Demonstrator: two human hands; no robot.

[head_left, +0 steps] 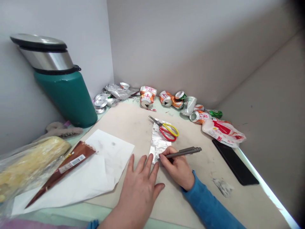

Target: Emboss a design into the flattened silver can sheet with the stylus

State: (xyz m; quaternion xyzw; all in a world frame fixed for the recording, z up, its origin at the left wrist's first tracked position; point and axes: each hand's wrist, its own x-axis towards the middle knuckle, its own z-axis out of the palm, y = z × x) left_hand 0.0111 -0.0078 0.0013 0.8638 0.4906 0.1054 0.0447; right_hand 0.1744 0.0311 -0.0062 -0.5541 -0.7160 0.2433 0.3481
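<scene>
My right hand (pixel 179 168) grips a dark grey pen (pixel 184 152), its tip down at the lower end of a silvery metal sheet (pixel 158 140). Small dark marks show on the sheet near the tip. My left hand (pixel 140 181) lies flat with fingers spread, fingertips at the sheet's lower left edge. On the sheet's upper part rest scissors (pixel 164 128) with one red and one yellow handle loop, blades toward the upper left. Beneath all this is a beige mat (pixel 133 127).
A teal bottle (pixel 66 95) stands at the left. White paper (pixel 95 171), a brown wrapper (pixel 64 168) and bagged yellow food (pixel 33 159) lie before it. Crushed cans (pixel 147 95) line the back wall. A phone (pixel 234 162), a plastic packet (pixel 224 132) and a crumpled scrap (pixel 222 187) are at right.
</scene>
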